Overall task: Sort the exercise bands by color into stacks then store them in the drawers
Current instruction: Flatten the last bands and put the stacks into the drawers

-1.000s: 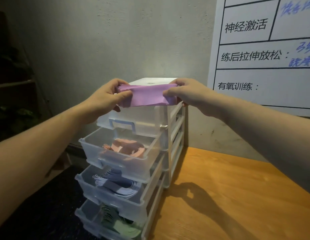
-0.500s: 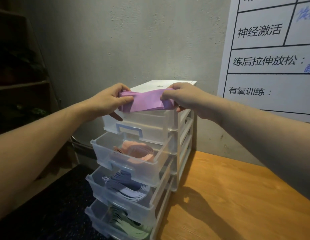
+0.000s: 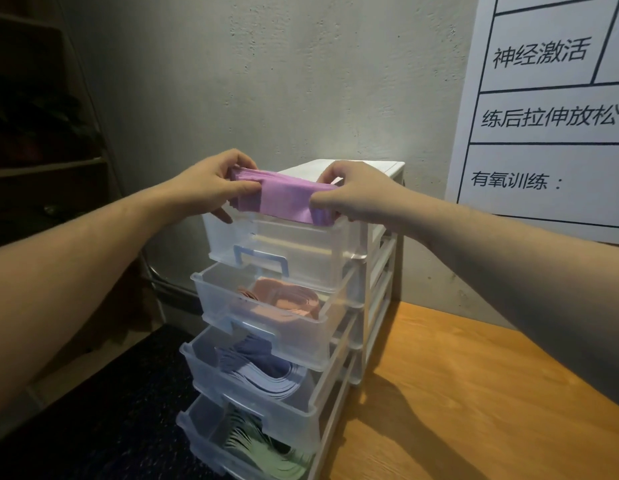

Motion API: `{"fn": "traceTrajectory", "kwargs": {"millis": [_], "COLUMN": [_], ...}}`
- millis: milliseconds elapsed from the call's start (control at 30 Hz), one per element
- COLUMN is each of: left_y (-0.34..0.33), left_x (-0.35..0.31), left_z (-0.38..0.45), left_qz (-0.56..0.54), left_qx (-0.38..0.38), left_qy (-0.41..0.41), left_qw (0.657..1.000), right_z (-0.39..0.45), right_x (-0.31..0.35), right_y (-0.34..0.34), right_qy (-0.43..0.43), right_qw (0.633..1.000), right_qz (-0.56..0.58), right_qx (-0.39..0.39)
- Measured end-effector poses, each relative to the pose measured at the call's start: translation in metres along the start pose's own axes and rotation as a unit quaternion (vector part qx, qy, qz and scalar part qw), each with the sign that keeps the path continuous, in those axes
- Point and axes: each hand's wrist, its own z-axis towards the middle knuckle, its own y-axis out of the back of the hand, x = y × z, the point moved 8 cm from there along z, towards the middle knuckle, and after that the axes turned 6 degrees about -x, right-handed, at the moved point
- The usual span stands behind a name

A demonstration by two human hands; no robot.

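**Purple stack over the top drawer**

The wooden table [image 3: 474,393] carries one white drawer unit [image 3: 377,271] set against the grey wall [image 3: 301,81], with one printed chart [image 3: 550,116] hung to its right. I count four clear drawers, all pulled out. The top drawer [image 3: 284,247] has a blue handle on its front. The second drawer [image 3: 266,323] holds one heap of pink bands [image 3: 287,297]. The third drawer [image 3: 249,386] holds one heap of blue bands [image 3: 263,372]. The bottom drawer [image 3: 239,445] holds one heap of green bands [image 3: 263,452].

I have one stack of purple bands [image 3: 284,199], held flat across the open top drawer at its rim. I cannot count the single bands in it. My left hand [image 3: 211,183] pinches the stack's left end, thumb on the near side and fingers curled over the far edge. My right hand [image 3: 356,195] pinches the right end the same way.
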Motion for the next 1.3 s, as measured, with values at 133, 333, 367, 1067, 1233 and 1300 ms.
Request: {"fn": "traceTrajectory", "kwargs": {"millis": [133, 333, 367, 1067, 1233, 1300], "left_y": [-0.007, -0.025, -0.029, -0.039, -0.04, -0.039], "left_x": [0.007, -0.001, 0.0, 0.012, 0.017, 0.019], "left_z": [0.01, 0.021, 0.023, 0.015, 0.005, 0.003], "left_qz": [0.132, 0.231, 0.229, 0.216, 0.224, 0.216], "left_qx": [0.06, 0.091, 0.105, 0.192, 0.197, 0.189], "left_qy": [-0.018, -0.086, -0.085, -0.022, 0.004, 0.006], "left_qw": [0.989, 0.965, 0.964, 0.957, 0.954, 0.958], "right_z": [0.004, 0.007, 0.008, 0.005, 0.004, 0.004], "right_x": [0.006, 0.006, 0.008, 0.006, 0.005, 0.003], "right_y": [-0.011, -0.033, -0.034, -0.054, -0.056, -0.052], "right_qy": [0.063, 0.045, 0.047, 0.044, 0.047, 0.048], "right_qw": [0.981, 0.955, 0.949, 0.927, 0.955, 0.962], "right_qz": [-0.183, -0.267, -0.284, -0.286, -0.227, -0.214], "right_qx": [0.019, 0.117, 0.127, 0.239, 0.184, 0.163]}}
